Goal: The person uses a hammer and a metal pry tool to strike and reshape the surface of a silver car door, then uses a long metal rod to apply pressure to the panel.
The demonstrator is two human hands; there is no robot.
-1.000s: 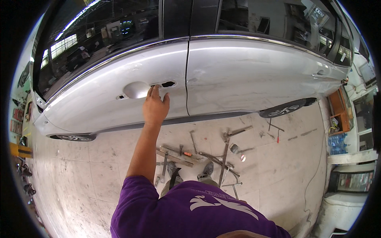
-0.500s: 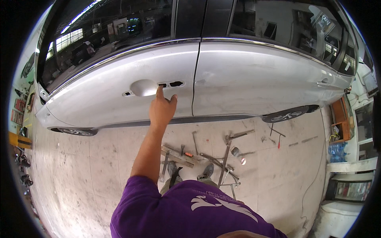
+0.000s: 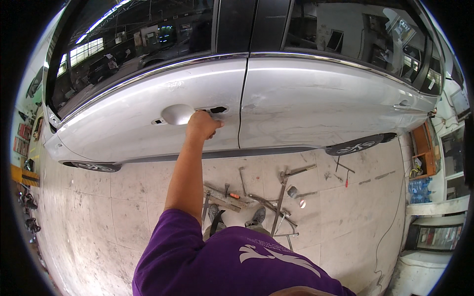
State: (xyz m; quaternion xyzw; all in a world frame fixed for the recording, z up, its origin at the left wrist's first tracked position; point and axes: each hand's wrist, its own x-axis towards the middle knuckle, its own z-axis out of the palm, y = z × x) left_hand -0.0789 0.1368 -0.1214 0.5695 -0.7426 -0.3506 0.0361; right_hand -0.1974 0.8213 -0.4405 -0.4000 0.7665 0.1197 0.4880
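Observation:
A silver car stands side-on in front of me, and my left hand (image 3: 200, 126) is at its front door (image 3: 138, 106). The fingers are curled at the handle opening, beside the shallow round recess (image 3: 177, 114); the index fingertip is hidden in the small hole there. Just right of the hand is a larger dark cut-out (image 3: 218, 109), and a small square hole (image 3: 158, 121) sits left of the recess. No outer handle is fitted on this door. My right hand is out of view.
The rear door (image 3: 316, 103), with its handle (image 3: 402, 105) in place, adjoins on the right. Metal bars and hand tools, among them an orange-handled tool (image 3: 234, 195), lie on the floor around my shoes (image 3: 258, 215). Shelving (image 3: 425, 148) and blue water bottles (image 3: 419, 190) stand at far right.
My left index finger was pointing into the small hole with the thumb apart. Now the hand has turned and its fingers are curled in at the opening. The view has tilted slightly.

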